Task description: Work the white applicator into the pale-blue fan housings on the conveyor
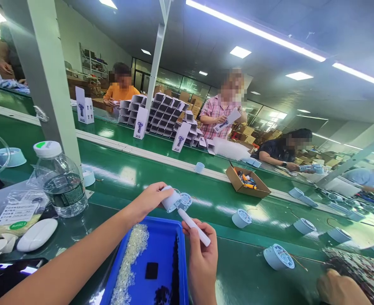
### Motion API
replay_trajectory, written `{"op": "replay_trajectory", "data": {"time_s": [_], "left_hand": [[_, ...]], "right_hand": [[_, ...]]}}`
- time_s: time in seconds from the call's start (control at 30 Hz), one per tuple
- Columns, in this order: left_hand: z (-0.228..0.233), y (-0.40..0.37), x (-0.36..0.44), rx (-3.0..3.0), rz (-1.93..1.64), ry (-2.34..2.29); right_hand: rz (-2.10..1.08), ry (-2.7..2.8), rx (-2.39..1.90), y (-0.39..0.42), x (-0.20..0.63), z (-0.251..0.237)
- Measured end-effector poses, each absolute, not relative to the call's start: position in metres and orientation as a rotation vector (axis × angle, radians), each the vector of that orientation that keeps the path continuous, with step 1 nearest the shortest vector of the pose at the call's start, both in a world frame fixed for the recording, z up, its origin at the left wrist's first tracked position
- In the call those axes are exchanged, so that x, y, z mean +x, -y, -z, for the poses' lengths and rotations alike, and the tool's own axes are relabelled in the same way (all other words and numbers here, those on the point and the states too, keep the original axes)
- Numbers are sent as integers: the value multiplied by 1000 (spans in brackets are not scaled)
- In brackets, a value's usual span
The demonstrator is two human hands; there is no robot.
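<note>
My left hand pinches a light blue round fan housing above the back edge of a blue tray. A round spoked blue piece sits beside the housing; I cannot tell whether they are joined. In my right hand is a slim white rod, its narrow end at the blue parts. Below both hands, the tray contains small clear rings, small black pieces and a black square.
Several blue housings with wires stand on the green conveyor. A water bottle is at left. Another person's hand is at lower right near a wire bundle. A cardboard box and co-workers are beyond.
</note>
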State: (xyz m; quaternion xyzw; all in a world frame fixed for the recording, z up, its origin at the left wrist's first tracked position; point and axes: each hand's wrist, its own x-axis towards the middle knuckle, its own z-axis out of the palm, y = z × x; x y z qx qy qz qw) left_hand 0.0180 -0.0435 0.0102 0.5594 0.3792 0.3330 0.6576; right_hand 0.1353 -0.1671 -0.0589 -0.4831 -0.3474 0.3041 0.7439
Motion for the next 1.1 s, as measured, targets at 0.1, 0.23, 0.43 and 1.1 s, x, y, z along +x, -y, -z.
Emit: {"op": "replay_trajectory", "data": {"time_s": [0.1,0.23,0.43,1.1], "left_hand": [[-9,45,19,1279,-784,-872],[-8,49,24,1229,-777,-913],[-3,56,34,1307,-1012,-1018],[-2,83,44,870,-1292,-798]], "right_hand": [[-661,789,-1062,166,135,59],[-641,816,-1077,167,134,58],[-564,948,-1331,168,129,60],[-549,1100,-1355,181,88,60]]}}
